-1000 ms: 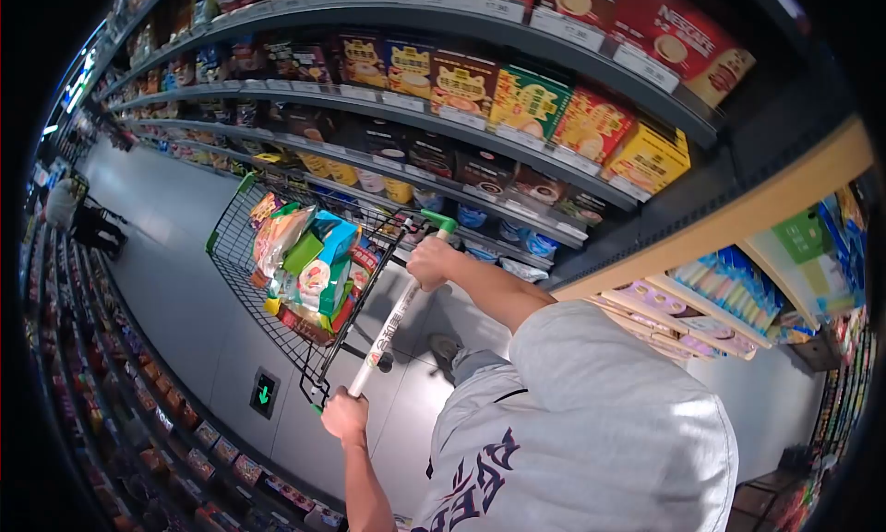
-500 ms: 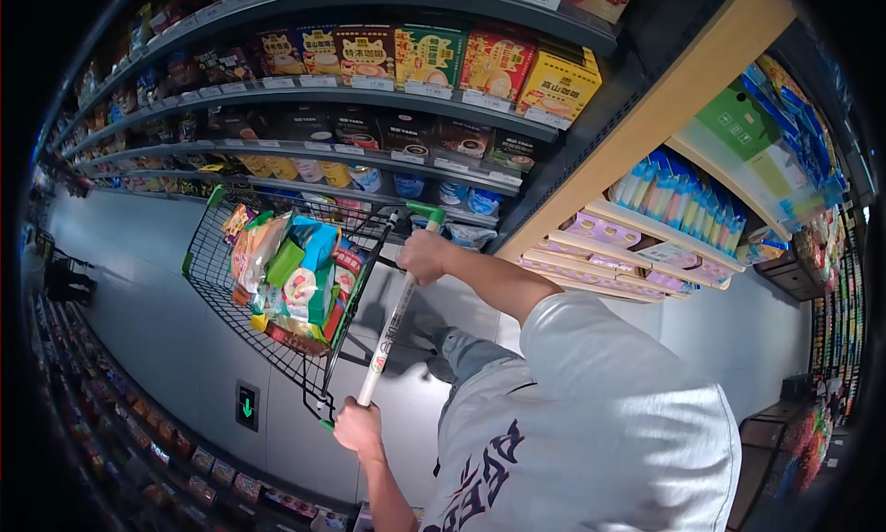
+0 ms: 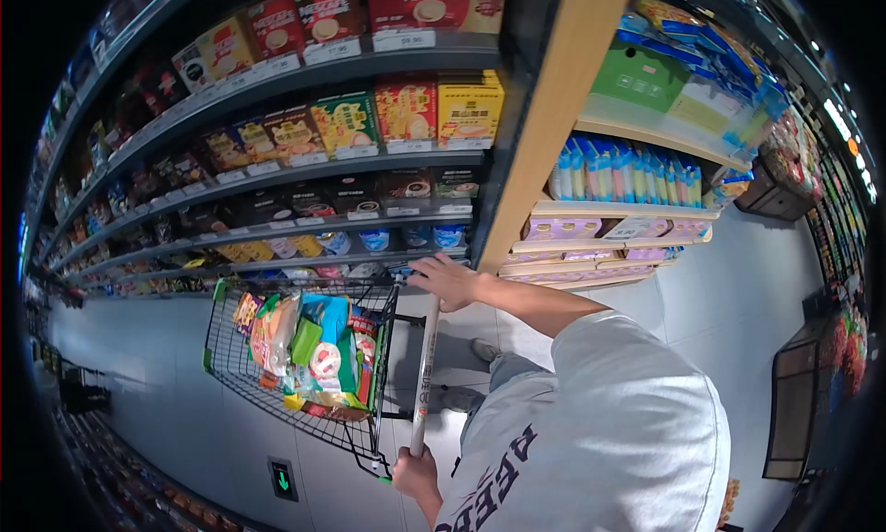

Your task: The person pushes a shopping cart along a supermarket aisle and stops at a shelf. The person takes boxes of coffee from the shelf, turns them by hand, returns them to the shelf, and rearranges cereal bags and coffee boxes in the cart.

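A shopping cart [image 3: 214, 334] with a black wire basket and green corners stands in front of me, its pale bar handle [image 3: 426, 375] running across between my hands. My left hand [image 3: 415, 473] is wrapped round the handle's near end in the picture. At the other end, by the shelves, my right hand [image 3: 445, 284] rests over the handle with its fingers stretched out. Several packaged goods lie in the basket, among them a blue-and-green pack [image 3: 328, 320], a bright green packet [image 3: 305, 342] and a clear bag [image 3: 274, 329] whose contents I cannot make out.
Shelves with boxed drinks, including a yellow box [image 3: 469, 110] and a red Nescafe box [image 3: 425, 4], run along my right. A wooden-edged end shelf [image 3: 526, 154] holds blue-topped packets [image 3: 628, 172]. A green arrow sign [image 3: 283, 479] lies on the floor.
My right hand's fingers have gone from wrapped round the handle to stretched out over it. The view has shifted, with the cart lower and more upper shelf showing.
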A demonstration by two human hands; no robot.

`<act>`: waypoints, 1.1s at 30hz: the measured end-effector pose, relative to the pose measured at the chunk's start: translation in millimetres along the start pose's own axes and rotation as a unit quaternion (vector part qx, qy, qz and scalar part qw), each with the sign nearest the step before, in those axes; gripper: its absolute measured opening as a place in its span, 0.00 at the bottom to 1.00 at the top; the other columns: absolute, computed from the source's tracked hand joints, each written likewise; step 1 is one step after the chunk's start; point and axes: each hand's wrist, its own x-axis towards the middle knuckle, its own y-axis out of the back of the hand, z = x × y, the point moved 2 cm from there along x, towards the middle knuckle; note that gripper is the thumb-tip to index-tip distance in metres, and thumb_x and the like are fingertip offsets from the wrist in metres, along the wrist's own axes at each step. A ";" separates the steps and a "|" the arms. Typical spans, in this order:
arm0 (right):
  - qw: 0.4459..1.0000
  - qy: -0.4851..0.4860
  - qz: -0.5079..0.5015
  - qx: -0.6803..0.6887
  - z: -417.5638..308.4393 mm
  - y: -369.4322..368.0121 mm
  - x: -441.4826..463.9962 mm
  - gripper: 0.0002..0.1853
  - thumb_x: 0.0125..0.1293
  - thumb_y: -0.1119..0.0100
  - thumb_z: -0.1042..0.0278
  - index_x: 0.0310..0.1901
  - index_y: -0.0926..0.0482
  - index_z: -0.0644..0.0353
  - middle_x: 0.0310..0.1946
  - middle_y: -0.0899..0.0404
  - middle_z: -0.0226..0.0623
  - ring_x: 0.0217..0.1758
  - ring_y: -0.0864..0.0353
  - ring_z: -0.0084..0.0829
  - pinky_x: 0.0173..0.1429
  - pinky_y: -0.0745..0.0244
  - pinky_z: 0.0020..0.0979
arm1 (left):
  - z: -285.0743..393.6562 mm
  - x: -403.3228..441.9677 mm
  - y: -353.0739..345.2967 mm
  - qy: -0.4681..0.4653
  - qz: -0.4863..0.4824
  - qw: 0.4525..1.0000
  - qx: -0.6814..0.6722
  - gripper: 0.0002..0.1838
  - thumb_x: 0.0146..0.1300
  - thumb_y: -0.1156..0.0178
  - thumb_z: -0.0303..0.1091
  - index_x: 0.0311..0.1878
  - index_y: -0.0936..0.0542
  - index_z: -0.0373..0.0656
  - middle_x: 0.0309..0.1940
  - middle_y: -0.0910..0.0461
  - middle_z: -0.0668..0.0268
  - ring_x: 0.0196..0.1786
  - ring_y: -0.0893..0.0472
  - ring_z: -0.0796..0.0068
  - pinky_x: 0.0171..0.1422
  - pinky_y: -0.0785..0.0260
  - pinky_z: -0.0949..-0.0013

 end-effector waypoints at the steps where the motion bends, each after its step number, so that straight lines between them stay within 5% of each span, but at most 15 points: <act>1: 0.999 -0.027 -0.021 -0.020 9.1 22.9 -2.2 0.47 0.48 0.29 0.70 0.74 0.36 0.61 0.79 0.45 0.55 0.83 0.47 0.54 0.84 0.50 0.56 | 4.7 -2.5 1.7 -0.011 -0.015 1.000 -0.010 0.19 0.55 0.30 0.54 0.31 0.15 0.46 0.26 0.14 0.54 0.33 0.13 0.46 0.37 0.21 0.47; 2: 0.998 -0.058 -0.005 -0.017 21.9 43.1 -1.3 0.47 0.52 0.29 0.67 0.76 0.38 0.60 0.80 0.48 0.54 0.84 0.50 0.54 0.85 0.54 0.58 | 8.0 -5.2 3.6 -0.013 -0.022 0.999 -0.038 0.22 0.56 0.31 0.58 0.30 0.15 0.46 0.24 0.15 0.53 0.32 0.14 0.42 0.37 0.21 0.46; 5: 0.967 -0.074 0.228 -0.085 63.7 118.2 2.4 0.44 0.55 0.28 0.62 0.72 0.36 0.66 0.75 0.41 0.59 0.80 0.43 0.56 0.81 0.47 0.55 | 18.3 -9.8 13.9 -0.032 -0.132 0.988 -0.066 0.21 0.59 0.29 0.52 0.41 0.14 0.42 0.30 0.14 0.54 0.34 0.13 0.49 0.42 0.21 0.53; 8: 0.923 -0.160 0.340 -0.081 102.7 179.6 15.7 0.42 0.57 0.30 0.68 0.73 0.38 0.69 0.76 0.44 0.60 0.80 0.45 0.60 0.82 0.47 0.56 | 35.6 -20.8 33.3 -0.024 -0.176 0.970 -0.165 0.28 0.60 0.32 0.58 0.46 0.16 0.39 0.40 0.15 0.42 0.48 0.18 0.33 0.51 0.26 0.42; 9: 0.904 -0.179 0.360 -0.141 116.9 191.8 19.0 0.42 0.58 0.30 0.67 0.73 0.38 0.69 0.77 0.45 0.60 0.81 0.46 0.60 0.82 0.48 0.55 | 26.7 -6.7 -0.4 -0.070 -0.184 0.966 -0.168 0.25 0.61 0.31 0.54 0.48 0.17 0.40 0.39 0.15 0.46 0.44 0.16 0.41 0.49 0.25 0.47; 11: 0.883 -0.240 0.377 -0.141 150.1 203.6 31.0 0.44 0.58 0.29 0.65 0.73 0.38 0.70 0.77 0.45 0.60 0.81 0.47 0.59 0.82 0.50 0.59 | -5.4 36.8 -86.1 -0.150 -0.195 0.955 -0.168 0.21 0.62 0.29 0.44 0.52 0.19 0.42 0.37 0.15 0.54 0.38 0.14 0.57 0.44 0.24 0.57; 14: 0.883 -0.252 0.357 -0.170 158.8 214.7 31.1 0.37 0.59 0.35 0.68 0.71 0.34 0.69 0.75 0.40 0.60 0.81 0.46 0.56 0.81 0.53 0.64 | 15.7 53.4 -112.0 -0.199 -0.221 0.937 -0.181 0.22 0.63 0.30 0.46 0.54 0.20 0.42 0.38 0.15 0.54 0.39 0.15 0.57 0.45 0.24 0.57; 15: 0.879 -0.260 0.350 -0.193 161.0 215.4 34.9 0.44 0.57 0.27 0.64 0.73 0.37 0.69 0.75 0.41 0.62 0.81 0.46 0.56 0.80 0.53 0.67 | 25.4 54.7 -109.7 -0.196 -0.230 0.934 -0.193 0.22 0.63 0.30 0.46 0.54 0.20 0.42 0.39 0.15 0.54 0.39 0.15 0.57 0.46 0.24 0.57; 20: 0.840 -0.319 0.379 -0.222 181.0 223.6 40.7 0.35 0.59 0.34 0.66 0.68 0.30 0.72 0.68 0.31 0.58 0.75 0.38 0.55 0.75 0.43 0.57 | 76.9 45.5 -75.6 -0.156 -0.268 0.918 -0.248 0.23 0.65 0.32 0.48 0.57 0.20 0.43 0.41 0.17 0.54 0.41 0.16 0.58 0.47 0.24 0.57; 26: 0.869 -0.315 0.308 -0.226 171.8 243.2 33.8 0.29 0.60 0.38 0.67 0.64 0.26 0.69 0.62 0.26 0.53 0.68 0.31 0.48 0.69 0.37 0.46 | 94.9 51.4 -71.6 -0.128 -0.291 0.905 -0.282 0.25 0.67 0.35 0.51 0.60 0.21 0.44 0.44 0.18 0.54 0.43 0.18 0.59 0.49 0.25 0.57; 33: 0.892 -0.313 0.299 -0.130 181.3 236.0 49.3 0.25 0.62 0.36 0.69 0.62 0.25 0.64 0.57 0.24 0.51 0.64 0.27 0.49 0.68 0.33 0.51 | 91.8 61.1 -85.4 -0.078 -0.335 0.868 -0.359 0.27 0.70 0.38 0.54 0.63 0.22 0.45 0.47 0.20 0.54 0.46 0.19 0.60 0.51 0.25 0.57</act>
